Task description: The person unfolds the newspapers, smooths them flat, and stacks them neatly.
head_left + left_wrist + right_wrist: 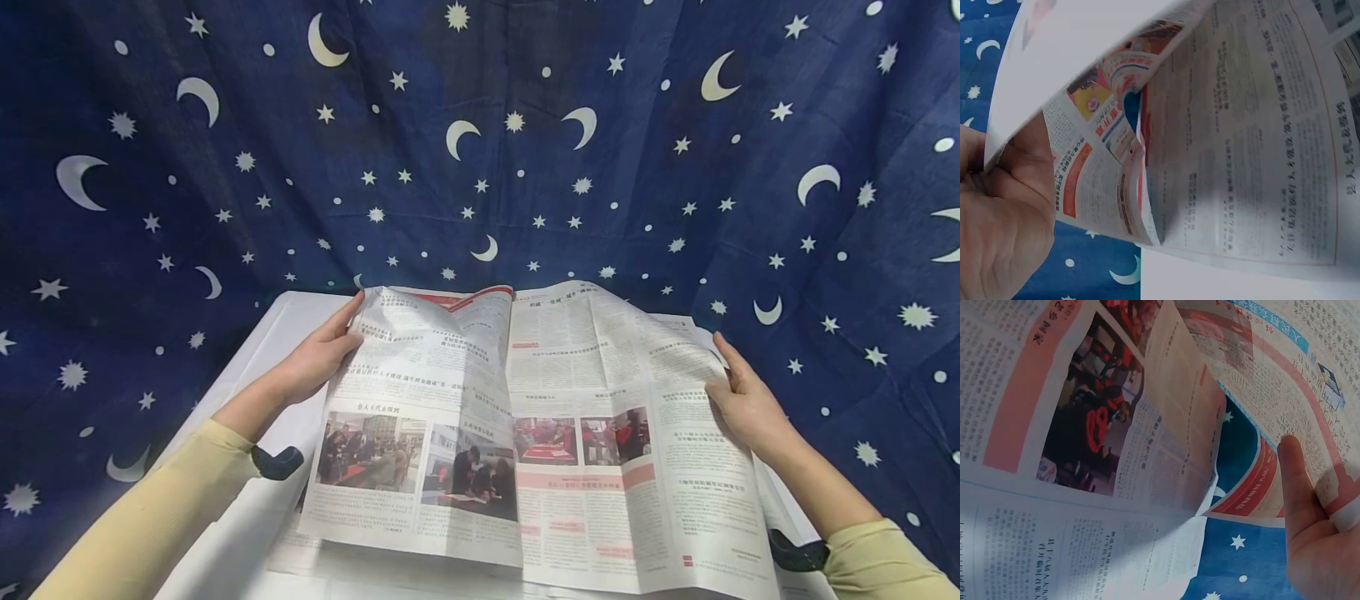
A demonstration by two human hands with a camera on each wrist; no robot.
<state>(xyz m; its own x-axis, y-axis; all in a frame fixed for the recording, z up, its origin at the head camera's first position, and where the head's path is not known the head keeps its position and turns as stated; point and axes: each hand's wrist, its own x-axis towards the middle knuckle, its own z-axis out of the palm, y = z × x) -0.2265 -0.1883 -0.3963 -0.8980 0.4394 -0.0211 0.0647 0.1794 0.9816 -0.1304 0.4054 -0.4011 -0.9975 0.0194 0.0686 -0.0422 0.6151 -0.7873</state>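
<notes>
An open newspaper (pixel 487 392) is held up and spread wide, its pages creased and wavy, with photos and red-tinted blocks of text. My left hand (pixel 318 362) pinches its left edge near the top corner. On the opposite side, my right hand (pixel 750 408) grips the right edge, thumb on the near face. In the left wrist view, the left hand (pixel 1004 212) has a sheet between thumb and fingers, and the pages bow apart. The right wrist view has the right thumb (pixel 1297 481) lying along a curled page; the other fingers are hidden behind the paper.
A white table (pixel 247 417) lies under the newspaper, with more paper sheets (pixel 300 554) below its lower edge. Dark blue cloth (pixel 480 150) printed with moons and stars hangs behind and beside the table. Black bands (pixel 277 462) circle both wrists.
</notes>
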